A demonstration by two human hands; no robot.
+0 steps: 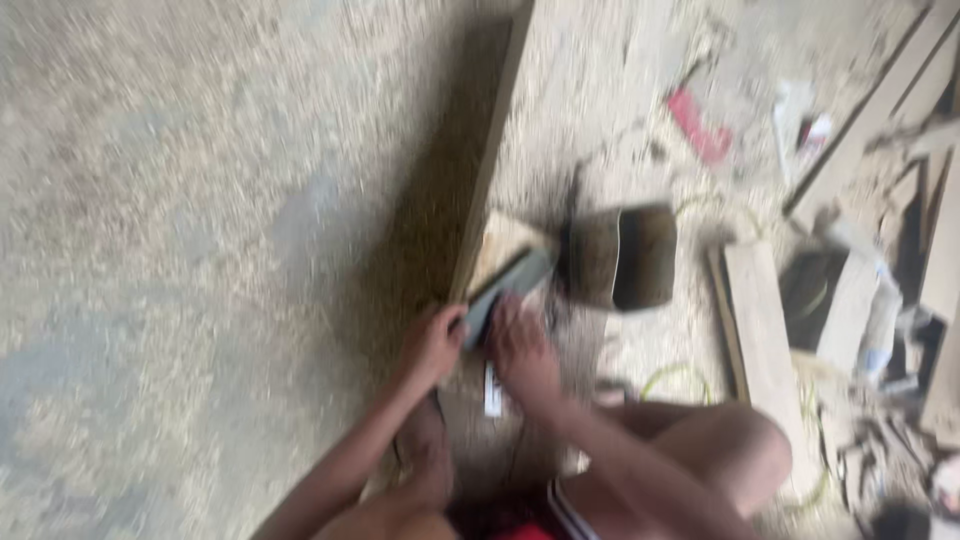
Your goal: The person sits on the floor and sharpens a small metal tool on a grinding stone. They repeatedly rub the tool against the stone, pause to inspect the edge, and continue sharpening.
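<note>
Blurred red flat packet (699,127) on the sawdust-covered floor (180,250) at upper right, white crumpled wrapper with a red patch (800,125) just beside it, pale bottle-like pack (880,320) at right edge among wood offcuts, no signs or screens

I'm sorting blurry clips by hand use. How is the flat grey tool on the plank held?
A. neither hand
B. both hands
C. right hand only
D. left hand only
B: the left hand and right hand both meet at the near end of the grey tool on the wooden plank.
</note>
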